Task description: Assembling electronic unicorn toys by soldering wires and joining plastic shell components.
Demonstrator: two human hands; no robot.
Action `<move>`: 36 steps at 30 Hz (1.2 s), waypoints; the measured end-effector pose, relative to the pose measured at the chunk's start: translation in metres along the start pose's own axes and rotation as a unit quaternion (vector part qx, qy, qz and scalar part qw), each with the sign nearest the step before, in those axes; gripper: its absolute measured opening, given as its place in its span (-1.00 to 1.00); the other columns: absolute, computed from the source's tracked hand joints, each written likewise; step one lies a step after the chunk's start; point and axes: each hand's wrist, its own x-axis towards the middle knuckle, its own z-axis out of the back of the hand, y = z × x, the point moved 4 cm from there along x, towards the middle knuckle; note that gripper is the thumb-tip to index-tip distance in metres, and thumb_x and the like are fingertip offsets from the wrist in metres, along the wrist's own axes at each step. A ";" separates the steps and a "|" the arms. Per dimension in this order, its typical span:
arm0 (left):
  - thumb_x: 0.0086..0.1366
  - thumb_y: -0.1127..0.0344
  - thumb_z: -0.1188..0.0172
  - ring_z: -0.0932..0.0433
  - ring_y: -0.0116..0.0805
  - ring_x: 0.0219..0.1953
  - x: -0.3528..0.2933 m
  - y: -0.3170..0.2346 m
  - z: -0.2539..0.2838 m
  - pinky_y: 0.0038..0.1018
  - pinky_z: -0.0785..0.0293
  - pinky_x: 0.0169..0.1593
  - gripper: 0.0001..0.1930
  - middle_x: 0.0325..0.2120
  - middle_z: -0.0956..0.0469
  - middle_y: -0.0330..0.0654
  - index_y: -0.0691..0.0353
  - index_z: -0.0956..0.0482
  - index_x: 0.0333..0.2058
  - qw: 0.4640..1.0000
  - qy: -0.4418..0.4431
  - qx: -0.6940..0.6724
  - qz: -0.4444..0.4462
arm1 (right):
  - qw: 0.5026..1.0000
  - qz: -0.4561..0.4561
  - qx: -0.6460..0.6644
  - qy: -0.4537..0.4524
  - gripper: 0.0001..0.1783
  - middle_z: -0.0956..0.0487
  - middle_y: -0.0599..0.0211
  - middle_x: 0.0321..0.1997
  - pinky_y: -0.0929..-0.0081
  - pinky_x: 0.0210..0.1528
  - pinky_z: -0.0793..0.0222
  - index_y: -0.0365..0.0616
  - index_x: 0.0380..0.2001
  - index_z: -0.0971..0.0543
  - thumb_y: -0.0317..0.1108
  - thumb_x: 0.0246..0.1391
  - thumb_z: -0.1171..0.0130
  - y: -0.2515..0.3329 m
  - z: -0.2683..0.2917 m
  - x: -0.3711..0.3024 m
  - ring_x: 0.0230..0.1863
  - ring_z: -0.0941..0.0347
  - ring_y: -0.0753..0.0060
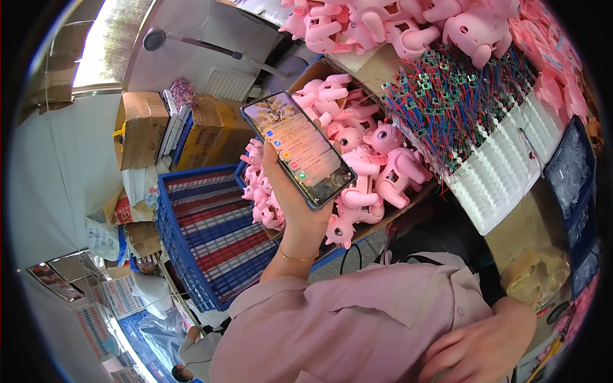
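Observation:
My left hand point(300, 204) is closed around a smartphone point(299, 148) with a dark case, its screen lit with a list of coloured icons. Directly behind the phone, a cardboard box point(408, 203) holds several pink plastic pony toy bodies point(399, 167). At the lower right my right hand point(469, 351) lies loosely against the front of my pink shirt point(383, 313). Its fingers are slightly bent and apart, with nothing seen in them; the lower edge of the picture cuts off some of the fingertips.
Bundles of red and blue wires with small green circuit boards point(447, 96) lie beside a white foam tray point(495, 172). More pink toy parts point(408, 25) are heaped beyond. A blue crate point(211, 236) stands at left, near cardboard boxes point(214, 131). Another person's arm point(195, 348) shows at lower left.

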 end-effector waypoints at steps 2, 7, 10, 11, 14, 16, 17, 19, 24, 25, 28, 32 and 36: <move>0.37 -0.01 0.20 -0.46 -0.24 0.05 -0.002 0.000 0.000 -0.28 -0.51 -0.05 -0.51 -0.04 -0.46 -0.14 0.15 -0.27 0.14 1.000 -0.017 -0.026 -0.002 | 1.000 0.011 0.018 0.016 -0.66 -0.55 0.31 -0.17 0.26 -0.05 -0.26 -0.16 -0.16 -0.56 -0.16 0.10 -0.18 0.000 -0.001 0.000 -0.10 -0.39 0.21; 0.36 -0.04 0.19 -0.49 -0.25 -0.02 0.004 -0.007 0.013 -0.31 -0.53 -0.08 -0.52 -0.09 -0.47 -0.14 0.15 -0.30 0.10 1.000 -0.025 -0.014 -0.007 | 1.000 0.020 0.016 0.017 -0.63 -0.55 0.31 -0.14 0.24 -0.04 -0.26 -0.17 -0.14 -0.56 -0.13 0.10 -0.18 -0.003 0.000 0.001 -0.09 -0.37 0.22; 0.36 -0.04 0.20 -0.52 -0.28 -0.11 0.007 -0.018 0.010 -0.33 -0.54 -0.11 -0.53 -0.14 -0.49 -0.16 0.15 -0.32 0.07 0.999 -0.043 0.000 -0.017 | 0.999 0.032 0.019 -0.006 -0.61 -0.54 0.31 -0.12 0.25 -0.04 -0.25 -0.17 -0.13 -0.55 -0.12 0.09 -0.20 0.002 0.003 0.004 -0.09 -0.37 0.21; 0.36 -0.04 0.20 -0.53 -0.30 -0.16 0.011 -0.018 0.008 -0.35 -0.54 -0.13 -0.53 -0.16 -0.49 -0.17 0.16 -0.33 0.06 0.999 -0.050 0.013 -0.012 | 0.999 0.030 0.013 -0.010 -0.61 -0.54 0.31 -0.12 0.25 -0.04 -0.25 -0.17 -0.13 -0.55 -0.12 0.09 -0.20 0.006 0.003 0.004 -0.09 -0.37 0.21; 0.35 -0.06 0.19 -0.53 -0.31 -0.19 0.027 -0.023 0.011 -0.36 -0.54 -0.12 -0.52 -0.16 -0.49 -0.16 0.16 -0.33 0.05 0.998 -0.042 0.048 -0.013 | 1.000 0.013 0.011 -0.008 -0.59 -0.54 0.31 -0.11 0.25 -0.04 -0.25 -0.18 -0.12 -0.54 -0.10 0.08 -0.21 0.004 0.004 0.001 -0.09 -0.37 0.21; 0.34 -0.09 0.16 -0.52 -0.28 -0.16 0.042 -0.028 0.020 -0.33 -0.52 -0.07 -0.51 -0.15 -0.48 -0.13 0.17 -0.34 0.04 0.998 -0.043 0.046 -0.005 | 1.000 0.005 0.012 -0.018 -0.56 -0.54 0.32 -0.10 0.24 -0.02 -0.24 -0.20 -0.10 -0.53 -0.09 0.08 -0.20 0.002 0.006 0.000 -0.08 -0.36 0.21; 0.34 -0.09 0.16 -0.52 -0.28 -0.16 0.049 -0.032 0.024 -0.33 -0.52 -0.07 -0.51 -0.15 -0.48 -0.13 0.17 -0.34 0.04 0.998 -0.039 0.048 -0.003 | 1.000 0.006 0.009 -0.021 -0.56 -0.54 0.32 -0.10 0.24 -0.02 -0.24 -0.20 -0.10 -0.53 -0.09 0.08 -0.20 0.002 0.007 0.001 -0.08 -0.36 0.21; 0.33 -0.01 0.13 -0.48 -0.15 -0.07 0.065 -0.038 0.031 -0.14 -0.45 0.01 -0.57 -0.10 -0.48 -0.08 0.16 -0.39 0.00 1.000 -0.018 0.023 -0.002 | 0.999 0.023 0.007 -0.045 -0.60 -0.54 0.24 -0.12 0.28 -0.14 -0.34 -0.20 -0.14 -0.52 -0.13 0.07 -0.24 0.003 0.008 0.002 -0.17 -0.42 0.18; 0.28 -0.05 0.04 -0.51 -0.17 -0.11 0.145 -0.054 0.057 -0.17 -0.48 -0.09 -0.55 -0.17 -0.51 -0.10 0.17 -0.40 -0.04 0.996 0.052 -0.020 0.070 | 0.979 -0.039 -0.047 -0.197 -0.82 -0.54 0.11 -0.34 0.45 -0.24 -0.38 -0.21 -0.41 -0.50 -0.37 0.22 0.02 -0.019 0.029 -0.049 -0.34 -0.46 0.24; 0.28 -0.05 0.04 -0.51 -0.17 -0.11 0.162 -0.077 0.081 -0.17 -0.48 -0.09 -0.55 -0.17 -0.51 -0.10 0.17 -0.40 -0.04 0.998 0.035 0.002 0.051 | 0.812 -0.061 -0.140 -0.563 -0.84 -0.47 0.19 -0.46 0.62 -0.38 -0.23 -0.17 -0.47 -0.43 -0.41 0.21 0.02 -0.042 0.020 -0.070 -0.46 -0.35 0.46; 0.24 -0.09 0.00 -0.53 -0.15 -0.16 0.235 -0.086 0.083 -0.17 -0.49 -0.11 -0.56 -0.23 -0.53 -0.13 0.15 -0.43 -0.11 0.993 0.044 -0.044 0.104 | 0.534 -0.142 -0.331 -0.765 -0.94 -0.33 0.36 -0.54 0.70 -0.49 -0.12 -0.24 -0.37 -0.41 -0.55 0.14 0.07 -0.064 -0.002 -0.148 -0.52 -0.23 0.59; 0.21 -0.13 -0.03 -0.52 -0.18 -0.28 0.332 -0.096 0.096 -0.22 -0.46 -0.20 -0.58 -0.32 -0.51 -0.16 0.10 -0.43 -0.18 0.999 -0.011 0.022 0.041 | 0.479 -0.209 -0.360 -0.773 -0.95 -0.31 0.40 -0.41 0.75 -0.51 -0.10 -0.27 -0.34 -0.43 -0.56 0.16 0.04 -0.106 -0.027 -0.189 -0.58 -0.20 0.69; 0.21 -0.15 -0.05 -0.47 -0.25 -0.30 0.394 -0.116 0.091 -0.23 -0.40 -0.24 -0.57 -0.33 -0.47 -0.22 0.05 -0.42 -0.16 0.996 -0.032 0.082 -0.030 | 0.497 -0.249 -0.433 -0.709 -0.94 -0.30 0.33 -0.47 0.71 -0.55 -0.12 -0.31 -0.39 -0.44 -0.58 0.14 0.03 -0.117 -0.021 -0.183 -0.57 -0.23 0.60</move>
